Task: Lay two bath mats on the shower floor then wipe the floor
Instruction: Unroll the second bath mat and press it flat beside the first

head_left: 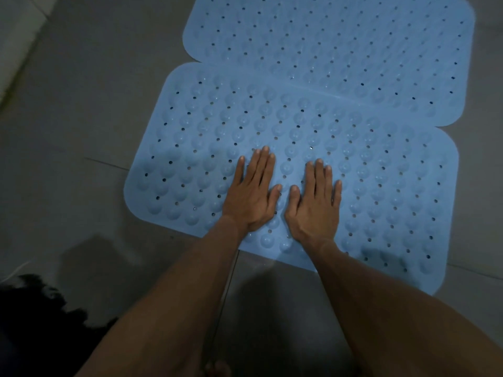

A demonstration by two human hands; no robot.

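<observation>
Two light blue bath mats with bumps and small holes lie flat on the grey tiled floor. The near mat [367, 170] reaches from centre left to lower right. The far mat [340, 42] lies behind it, and the near mat's far edge overlaps it slightly. My left hand [251, 194] rests palm down on the near mat, fingers spread flat. My right hand [315, 202] lies palm down beside it, a thumb's width apart. Neither hand holds anything.
Grey floor tiles [81, 131] with grout lines surround the mats. A pale raised edge [16, 42] runs along the top left corner. A dark shape [32, 308] sits at the lower left. No cloth is visible.
</observation>
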